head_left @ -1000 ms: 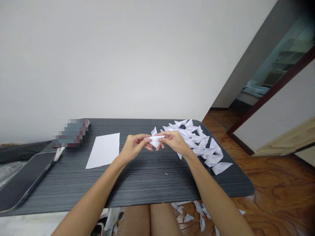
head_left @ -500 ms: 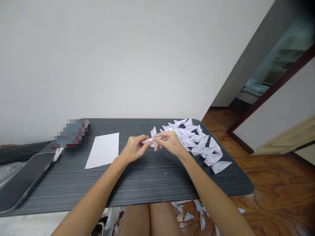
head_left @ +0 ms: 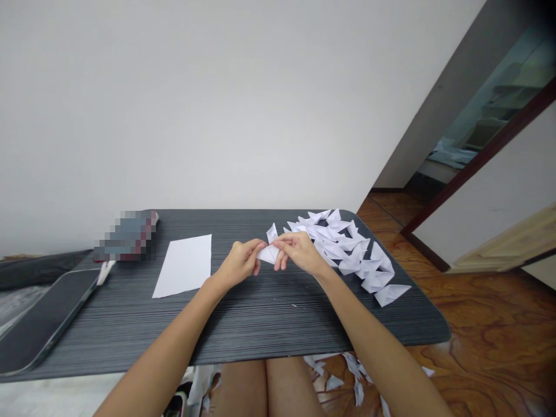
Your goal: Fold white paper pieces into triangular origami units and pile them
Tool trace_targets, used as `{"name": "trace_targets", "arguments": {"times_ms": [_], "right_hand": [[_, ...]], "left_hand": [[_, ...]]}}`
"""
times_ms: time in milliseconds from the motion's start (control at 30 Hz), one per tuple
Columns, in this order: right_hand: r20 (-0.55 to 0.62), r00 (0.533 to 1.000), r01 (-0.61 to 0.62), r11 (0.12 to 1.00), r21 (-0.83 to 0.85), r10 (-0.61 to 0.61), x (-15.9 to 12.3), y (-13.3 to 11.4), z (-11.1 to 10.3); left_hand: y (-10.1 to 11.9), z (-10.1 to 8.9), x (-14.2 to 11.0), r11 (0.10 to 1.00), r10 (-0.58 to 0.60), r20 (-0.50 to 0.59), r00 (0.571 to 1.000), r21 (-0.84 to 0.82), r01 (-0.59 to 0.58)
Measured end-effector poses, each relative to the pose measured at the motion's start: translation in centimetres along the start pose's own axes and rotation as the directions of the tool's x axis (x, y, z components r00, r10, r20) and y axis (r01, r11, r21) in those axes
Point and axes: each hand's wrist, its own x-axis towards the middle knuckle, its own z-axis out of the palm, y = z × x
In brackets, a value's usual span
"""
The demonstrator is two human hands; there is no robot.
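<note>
Both hands pinch one small piece of folded white paper [head_left: 268,255] above the middle of the table. My left hand [head_left: 242,260] is closed on its left end, thumb on top. My right hand [head_left: 300,250] grips the right end, with some fingers curled beneath. The paper has a pointed lower edge and visible creases. Just behind it stands another folded white paper piece [head_left: 271,233], partly hidden by the hands. A pile of similar folded paper pieces [head_left: 334,240] spreads to the right of my right hand.
A flat white sheet [head_left: 185,266] lies left of my left hand on the dark table [head_left: 252,324]. A blurred-out object [head_left: 125,236] and a dark flat panel [head_left: 47,318] are at the left. Paper scraps [head_left: 334,382] litter the wooden floor [head_left: 490,347]. A wall [head_left: 243,104] stands behind.
The folded paper between my hands has tilted, so its broad creased face now shows instead of a thin edge. Both hands stay in nearly the same place.
</note>
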Motion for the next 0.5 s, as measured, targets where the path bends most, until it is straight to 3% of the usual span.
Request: {"name": "trace_targets", "arguments": {"times_ms": [100,333,500], "right_hand": [[-0.032,0.999,0.021,0.999,-0.050,-0.022,0.07,0.19,-0.24],[-0.123,0.991,0.038,0.995,-0.088,-0.048,0.08,0.23,-0.44],[-0.114,0.993,0.027,0.999,-0.022,-0.029,0.20,0.27,-0.29]], "left_hand": [[0.11,-0.02,0.01,0.992,-0.075,0.049,0.996,-0.098,0.080],[0.41,-0.02,-0.13,0.985,-0.013,0.119,0.993,-0.169,0.033],[0.39,-0.04,0.09,0.884,-0.115,0.205,0.972,-0.425,0.195]]}}
